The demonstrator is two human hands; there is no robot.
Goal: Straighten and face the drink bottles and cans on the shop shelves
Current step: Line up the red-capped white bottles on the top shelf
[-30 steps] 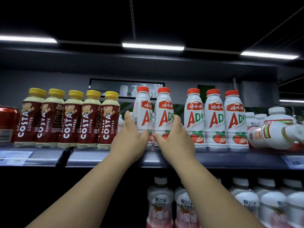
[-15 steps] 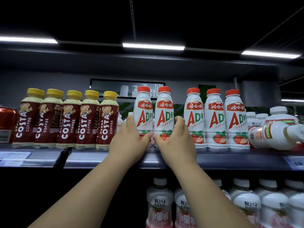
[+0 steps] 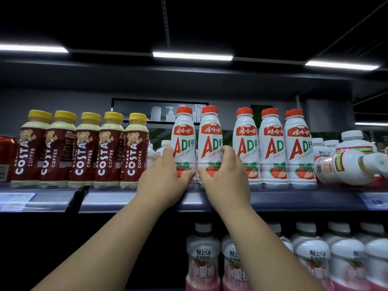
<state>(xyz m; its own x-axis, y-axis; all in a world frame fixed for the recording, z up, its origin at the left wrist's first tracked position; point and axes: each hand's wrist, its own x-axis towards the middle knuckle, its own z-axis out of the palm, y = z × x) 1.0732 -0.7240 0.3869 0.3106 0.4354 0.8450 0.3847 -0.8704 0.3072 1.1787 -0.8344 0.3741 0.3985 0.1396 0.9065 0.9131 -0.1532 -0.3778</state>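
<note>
Two white AD milk bottles with red caps stand side by side on the upper shelf. My left hand grips the left bottle low on its body. My right hand grips the right bottle the same way. Both labels face forward. Three more AD bottles stand to the right after a small gap. Five brown Costa Coffee bottles with yellow caps line up on the left.
A white bottle lies on its side at the shelf's right end, with small white bottles behind it. A red can stands at the far left. Pink-and-white bottles fill the lower shelf.
Both hands have drawn the two AD bottles forward and closer together, and their labels now face more squarely to the front.
</note>
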